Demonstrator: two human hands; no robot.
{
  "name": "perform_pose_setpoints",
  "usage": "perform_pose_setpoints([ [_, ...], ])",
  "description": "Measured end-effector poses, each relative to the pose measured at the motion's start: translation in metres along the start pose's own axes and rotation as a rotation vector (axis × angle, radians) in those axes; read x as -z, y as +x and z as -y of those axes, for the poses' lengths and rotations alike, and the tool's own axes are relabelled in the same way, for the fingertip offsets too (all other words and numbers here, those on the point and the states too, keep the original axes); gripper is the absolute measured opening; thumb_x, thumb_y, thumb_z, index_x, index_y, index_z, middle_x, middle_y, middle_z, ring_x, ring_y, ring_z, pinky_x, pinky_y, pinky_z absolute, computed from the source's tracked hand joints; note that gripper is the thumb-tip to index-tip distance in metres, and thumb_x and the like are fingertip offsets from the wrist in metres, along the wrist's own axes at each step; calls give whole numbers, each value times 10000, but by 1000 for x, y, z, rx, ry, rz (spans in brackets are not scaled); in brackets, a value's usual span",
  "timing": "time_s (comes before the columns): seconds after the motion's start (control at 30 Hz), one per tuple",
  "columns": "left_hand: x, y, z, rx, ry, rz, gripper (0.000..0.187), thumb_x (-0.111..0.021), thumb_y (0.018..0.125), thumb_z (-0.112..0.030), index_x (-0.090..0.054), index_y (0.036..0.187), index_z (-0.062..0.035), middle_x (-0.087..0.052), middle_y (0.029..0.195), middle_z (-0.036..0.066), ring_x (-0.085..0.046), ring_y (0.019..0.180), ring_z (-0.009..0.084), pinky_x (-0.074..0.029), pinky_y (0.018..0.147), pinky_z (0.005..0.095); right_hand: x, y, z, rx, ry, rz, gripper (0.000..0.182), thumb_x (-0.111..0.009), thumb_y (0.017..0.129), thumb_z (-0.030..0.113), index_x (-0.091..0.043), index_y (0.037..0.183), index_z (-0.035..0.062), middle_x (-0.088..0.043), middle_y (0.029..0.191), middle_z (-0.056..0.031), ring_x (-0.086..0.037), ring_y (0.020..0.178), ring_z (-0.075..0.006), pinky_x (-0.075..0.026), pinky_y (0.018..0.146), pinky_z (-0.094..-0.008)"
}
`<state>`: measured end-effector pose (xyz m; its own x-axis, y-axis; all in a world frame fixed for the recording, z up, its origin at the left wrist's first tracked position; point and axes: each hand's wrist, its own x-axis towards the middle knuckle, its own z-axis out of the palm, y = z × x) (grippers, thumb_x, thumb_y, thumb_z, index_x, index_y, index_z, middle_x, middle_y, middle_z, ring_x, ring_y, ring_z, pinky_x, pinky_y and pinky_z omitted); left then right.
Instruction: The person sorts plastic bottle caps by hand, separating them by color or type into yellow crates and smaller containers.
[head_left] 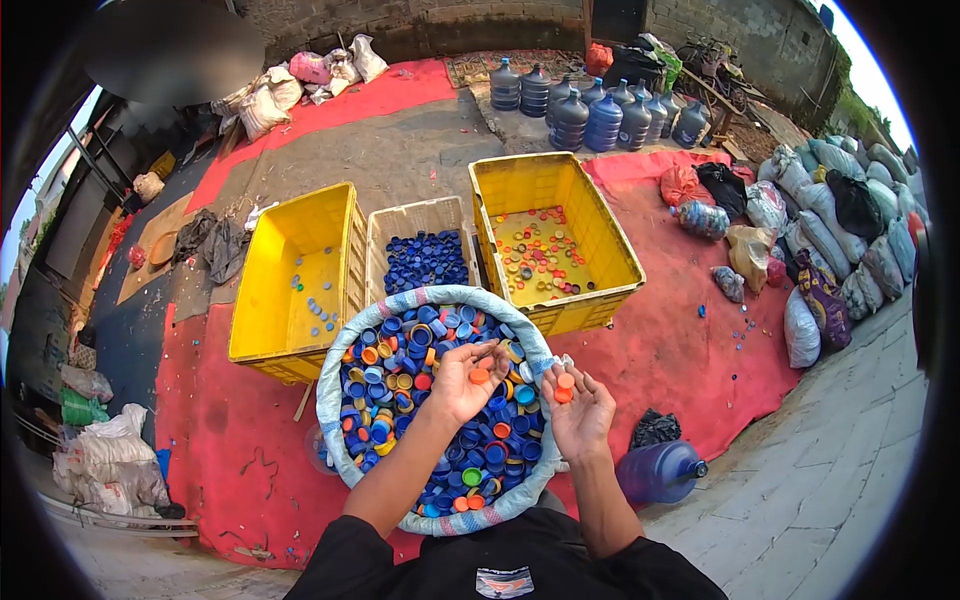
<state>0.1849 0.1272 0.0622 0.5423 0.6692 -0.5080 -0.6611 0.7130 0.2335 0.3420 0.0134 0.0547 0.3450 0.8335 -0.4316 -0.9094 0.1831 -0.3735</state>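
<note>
A round sack with a rolled pale-blue rim (333, 440) stands in front of me, full of mostly blue bottle caps with orange, yellow, green and white ones mixed in. Over its middle is my left hand (462, 385), fingers bent around an orange bottle cap (479, 376). My right hand (582, 415) is palm up by the sack's right rim, with orange bottle caps (564, 388) lying on its half-curled fingers. Beyond the sack stand a yellow crate (262, 250) with a few pale caps, a white crate (385, 222) of dark-blue caps, and another yellow crate (600, 240) with red, orange and yellow caps.
A large water jug (660, 472) lies to the right on the red ground sheet (690, 340). Several more jugs (603, 122) stand at the back. Filled sacks (825, 215) are piled along the right side, with others (265, 108) back left.
</note>
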Motion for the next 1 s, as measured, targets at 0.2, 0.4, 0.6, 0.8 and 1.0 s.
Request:
perform_pose_setpoints([
  [0.2,-70,150,0,-149,28,63,848,-584,883,-403,-178,1429,104,-282,1413,338,-330,1314,411,-177,1165,490,-38,155,42,55,46,184,371,-501,883,252,-459,1124,-26,-475,1229,-218,-438,1245,-349,-328,1076,-437],
  [0.4,-78,101,-44,-310,176,0,798,-541,906,-376,-144,1525,-66,-107,1555,285,-103,1454,421,-102,1164,542,-29,163,57,131,-207,81,795,-513,858,273,-122,1450,-86,74,1561,-280,16,1466,-393,-161,1162,-494],
  [0.6,26,-8,-89,-604,144,62,260,-423,818,86,-564,983,-58,-500,685,12,-504,647,165,-480,719,366,17,77,25,309,-465,13,623,-517,870,124,-266,1417,-36,-256,1497,-228,-344,1343,-327,-329,1081,-434],
  [0.8,108,-103,-75,-680,127,-13,180,-429,875,24,-573,911,-77,-371,571,-26,-395,558,104,-357,532,256,23,5,-25,753,-1434,65,454,-612,823,9,-518,1268,8,-605,1165,-148,-557,1020,-237,-451,889,-368],
  [1.0,155,-156,-33,-808,184,-236,221,-379,840,68,-558,896,-49,-423,599,-14,-385,535,77,-356,528,248,19,-28,-61,829,-2044,232,377,-733,754,133,-606,1105,82,-657,854,-41,-560,866,-276,-387,770,-416],
])
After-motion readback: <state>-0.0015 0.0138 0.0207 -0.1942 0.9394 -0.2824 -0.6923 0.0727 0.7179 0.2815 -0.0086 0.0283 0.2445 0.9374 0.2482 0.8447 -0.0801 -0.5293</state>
